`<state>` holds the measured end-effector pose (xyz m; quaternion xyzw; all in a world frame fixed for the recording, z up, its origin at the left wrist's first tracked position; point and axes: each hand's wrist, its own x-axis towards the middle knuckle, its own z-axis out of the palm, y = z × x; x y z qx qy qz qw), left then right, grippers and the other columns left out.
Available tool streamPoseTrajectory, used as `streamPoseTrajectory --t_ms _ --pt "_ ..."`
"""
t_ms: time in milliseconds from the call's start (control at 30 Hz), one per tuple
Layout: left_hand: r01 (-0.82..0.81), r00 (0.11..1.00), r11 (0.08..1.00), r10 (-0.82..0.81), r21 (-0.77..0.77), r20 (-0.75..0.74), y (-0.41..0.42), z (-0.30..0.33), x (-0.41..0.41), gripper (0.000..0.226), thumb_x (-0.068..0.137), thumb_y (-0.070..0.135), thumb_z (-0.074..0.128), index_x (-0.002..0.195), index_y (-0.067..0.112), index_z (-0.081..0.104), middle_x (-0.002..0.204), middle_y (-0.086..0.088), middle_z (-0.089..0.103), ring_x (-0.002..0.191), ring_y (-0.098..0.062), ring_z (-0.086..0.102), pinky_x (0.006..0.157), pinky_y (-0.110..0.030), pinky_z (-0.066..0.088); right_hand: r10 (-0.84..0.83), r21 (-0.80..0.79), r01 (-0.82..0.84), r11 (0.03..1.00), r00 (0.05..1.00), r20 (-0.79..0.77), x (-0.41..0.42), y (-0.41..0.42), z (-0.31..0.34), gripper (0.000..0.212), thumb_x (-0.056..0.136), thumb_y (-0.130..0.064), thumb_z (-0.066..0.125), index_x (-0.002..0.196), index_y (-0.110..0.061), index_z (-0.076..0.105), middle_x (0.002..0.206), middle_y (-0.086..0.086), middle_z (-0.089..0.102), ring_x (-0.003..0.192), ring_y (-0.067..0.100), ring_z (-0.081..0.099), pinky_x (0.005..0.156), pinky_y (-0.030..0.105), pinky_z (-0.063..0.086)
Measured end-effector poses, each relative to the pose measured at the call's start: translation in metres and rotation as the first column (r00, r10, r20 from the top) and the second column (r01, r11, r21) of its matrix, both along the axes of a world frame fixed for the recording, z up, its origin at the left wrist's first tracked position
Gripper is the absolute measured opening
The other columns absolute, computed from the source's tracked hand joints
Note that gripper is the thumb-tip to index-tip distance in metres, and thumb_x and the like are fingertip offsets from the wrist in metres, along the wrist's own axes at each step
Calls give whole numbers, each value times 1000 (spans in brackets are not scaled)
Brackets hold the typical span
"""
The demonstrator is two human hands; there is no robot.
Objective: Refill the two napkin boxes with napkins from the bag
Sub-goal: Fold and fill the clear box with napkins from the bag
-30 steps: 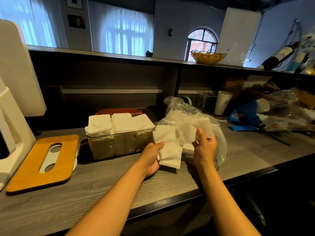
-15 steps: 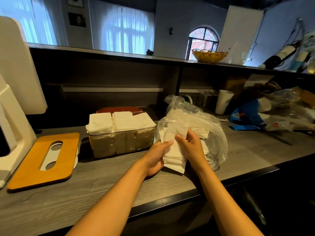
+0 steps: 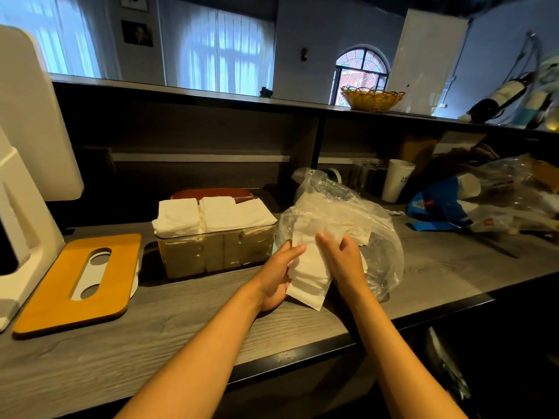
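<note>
Lid [image 3: 77,282]: orange wooden top w/ slotted opening, lying flat on counter [image 3: 181,328] at far left, apart from the boxes; we leave it where it is until filling is done
Clear box [image 3: 216,254]: open, packed w/ upright stacks; napkins [image 3: 211,217] stand proud of rim in three bundles. We judge this box full or nearly so; adding more would prob. stop the lid seating
Second box [image 3: 211,193]: only a red-brown edge shows directly behind the clear box; fill level cannot be told from here
Left hand [image 3: 276,281]: fingers nearly straight, palm turned inward, lying against left face of the napkin stack [image 3: 308,275] as a flat backstop; not curled round it
Napkin stack: white folded squares, held between both hands just in front of bag mouth, lower corner near the counter, edges fanned and uneven
Right hand [image 3: 340,255]: fingers loosely bent, spread over top and right side of stack, reaching partly into the bag; thumb grip hidden
Bag [image 3: 348,216]: clear crumpled plastic, right of the boxes, more napkins visible inside
Step, as we judge it: squaring a bundle before loading
Technique: tap lower edge on counter to align; keep both palms flat so sheets don't fan; take a thin bundle; approx. match box width
Risk: loose sheets slipping out; plastic dragging along w/ the stack
</note>
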<state>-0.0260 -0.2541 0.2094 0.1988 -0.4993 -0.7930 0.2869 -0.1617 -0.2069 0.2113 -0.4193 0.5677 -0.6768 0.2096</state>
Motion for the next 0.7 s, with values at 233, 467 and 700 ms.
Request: streamPoseTrajectory --t_ms 233,467,700 --pt "11 996 987 4 161 -94 -5 4 2 27 99 37 43 120 23 53 103 -12 74 104 -31 65 92 -48 50 -138 -212 232 949 914 381 -10 2 6 13 96 -18 59 108 -21 58 109 2 67 103 22 66 82 34 57" --pt "-42 985 985 69 168 -161 -8 1 3 26 99 41 41 114 27 56 102 -7 74 107 -30 64 95 -50 48 -1 -71 25 997 949 314 -3 1 6 15 98 -20 56 108 -11 62 106 17 70 91 24 70 72 34 59" --pt "-73 983 997 78 35 -165 -7 0 -2 49 97 24 49 145 29 40 136 -6 58 123 -24 58 103 -44 48 45 90 -52 995 996 73 8 -6 -6 25 103 -23 46 128 -19 52 119 2 65 107 16 64 87 30 53"
